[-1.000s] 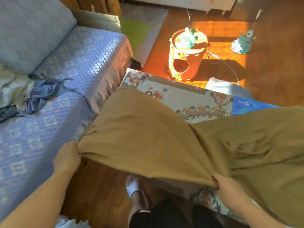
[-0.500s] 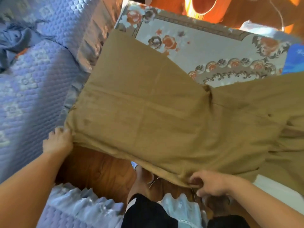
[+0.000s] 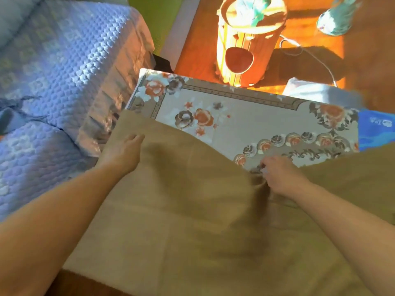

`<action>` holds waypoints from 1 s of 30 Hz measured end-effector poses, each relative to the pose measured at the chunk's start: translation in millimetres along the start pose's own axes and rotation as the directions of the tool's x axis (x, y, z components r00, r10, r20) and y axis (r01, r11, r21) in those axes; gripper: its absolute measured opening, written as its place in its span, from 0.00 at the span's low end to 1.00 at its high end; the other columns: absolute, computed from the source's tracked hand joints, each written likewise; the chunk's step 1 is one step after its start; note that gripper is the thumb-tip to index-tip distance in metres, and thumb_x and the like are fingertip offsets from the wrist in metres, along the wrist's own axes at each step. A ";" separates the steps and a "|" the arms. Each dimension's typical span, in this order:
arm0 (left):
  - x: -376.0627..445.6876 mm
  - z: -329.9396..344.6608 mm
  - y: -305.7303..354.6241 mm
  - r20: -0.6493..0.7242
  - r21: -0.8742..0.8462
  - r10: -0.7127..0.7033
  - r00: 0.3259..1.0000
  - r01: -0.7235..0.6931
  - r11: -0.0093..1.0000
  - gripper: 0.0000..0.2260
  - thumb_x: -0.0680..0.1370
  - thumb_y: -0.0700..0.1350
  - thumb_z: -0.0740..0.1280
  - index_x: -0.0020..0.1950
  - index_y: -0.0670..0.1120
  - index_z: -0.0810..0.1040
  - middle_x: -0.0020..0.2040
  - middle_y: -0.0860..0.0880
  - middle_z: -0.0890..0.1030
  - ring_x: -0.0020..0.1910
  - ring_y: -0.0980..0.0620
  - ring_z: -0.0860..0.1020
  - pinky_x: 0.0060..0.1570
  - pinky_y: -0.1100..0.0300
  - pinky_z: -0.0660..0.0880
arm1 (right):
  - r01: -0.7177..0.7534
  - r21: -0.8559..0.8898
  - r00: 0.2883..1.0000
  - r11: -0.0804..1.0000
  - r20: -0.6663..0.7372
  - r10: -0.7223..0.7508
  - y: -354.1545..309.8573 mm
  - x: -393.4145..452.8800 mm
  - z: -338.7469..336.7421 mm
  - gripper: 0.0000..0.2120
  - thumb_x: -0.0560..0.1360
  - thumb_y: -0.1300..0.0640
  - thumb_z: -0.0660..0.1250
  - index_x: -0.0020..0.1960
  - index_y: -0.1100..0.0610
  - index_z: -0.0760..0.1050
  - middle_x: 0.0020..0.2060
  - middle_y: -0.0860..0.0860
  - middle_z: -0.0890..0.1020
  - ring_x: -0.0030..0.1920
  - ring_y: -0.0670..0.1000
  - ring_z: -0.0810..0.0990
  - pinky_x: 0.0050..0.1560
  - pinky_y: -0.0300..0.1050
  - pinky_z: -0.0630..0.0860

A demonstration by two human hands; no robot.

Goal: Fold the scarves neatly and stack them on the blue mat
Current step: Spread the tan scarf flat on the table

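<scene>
I have the tan scarf (image 3: 192,210) spread wide across the flowered rug (image 3: 245,133), which gives it a flat bed to be folded on, I judge; its left part lies smooth while the right part runs off toward the frame edge in looser folds. The quilted sofa (image 3: 53,71) stands just beside it on the left, and only a corner of the blue mat (image 3: 376,133) shows at the far right — well apart from the working area, so stacking looks some way off. My left hand (image 3: 124,152) lies on the cloth near its far left corner with fingers stretched forward and close together, pressing that side down rather than gripping, as far as the blur lets me tell. My right hand (image 3: 282,178) has its fingers curled in, pinching a bunched ridge of scarf at the far edge — likely to pull the slack straight.
</scene>
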State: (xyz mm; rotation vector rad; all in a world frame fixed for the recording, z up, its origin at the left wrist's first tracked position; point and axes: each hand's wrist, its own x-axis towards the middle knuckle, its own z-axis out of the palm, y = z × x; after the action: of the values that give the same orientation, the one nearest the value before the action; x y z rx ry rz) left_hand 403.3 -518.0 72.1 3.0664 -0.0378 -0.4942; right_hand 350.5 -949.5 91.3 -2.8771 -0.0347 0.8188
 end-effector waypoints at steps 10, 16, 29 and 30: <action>102.1 -10.5 9.2 0.243 0.201 0.138 0.960 -0.189 0.961 0.29 0.80 0.40 0.65 0.78 0.54 0.58 0.73 0.43 0.66 0.67 0.38 0.72 0.52 0.47 0.74 | -0.117 0.003 0.860 0.993 0.500 0.100 39.1 -9.2 -5.8 0.20 0.85 0.43 0.51 0.64 0.54 0.74 0.63 0.47 0.75 0.64 0.51 0.74 0.67 0.48 0.69; 82.7 -36.9 -0.9 0.160 0.518 -0.066 0.985 -0.026 0.855 0.10 0.78 0.41 0.63 0.57 0.49 0.79 0.57 0.45 0.80 0.57 0.44 0.79 0.51 0.50 0.78 | -0.382 0.220 0.649 0.898 0.755 0.091 58.4 0.8 -46.8 0.19 0.81 0.42 0.62 0.60 0.56 0.77 0.47 0.50 0.78 0.35 0.47 0.77 0.41 0.43 0.77; 194.1 -134.9 84.7 -0.140 -0.215 -0.299 0.944 0.266 0.940 0.27 0.74 0.44 0.68 0.71 0.38 0.70 0.68 0.30 0.72 0.63 0.28 0.74 0.54 0.33 0.77 | -0.430 0.420 0.750 0.799 -0.327 0.575 152.2 96.2 -133.6 0.20 0.76 0.60 0.66 0.68 0.59 0.76 0.66 0.64 0.76 0.66 0.66 0.74 0.64 0.55 0.72; 200.0 -122.4 91.0 0.000 -0.278 -0.318 0.948 0.306 0.911 0.35 0.73 0.45 0.69 0.78 0.44 0.61 0.75 0.32 0.65 0.67 0.29 0.70 0.53 0.32 0.78 | -0.368 0.485 0.790 0.793 -0.288 0.542 155.6 103.8 -128.6 0.27 0.75 0.57 0.68 0.73 0.55 0.70 0.69 0.62 0.74 0.68 0.64 0.73 0.66 0.56 0.71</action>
State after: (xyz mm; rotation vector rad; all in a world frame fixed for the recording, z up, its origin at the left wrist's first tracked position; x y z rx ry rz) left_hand 630.0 -611.0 129.0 2.8131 0.4889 -0.4007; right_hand 503.4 -1114.5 121.8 -2.5972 0.8313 0.1965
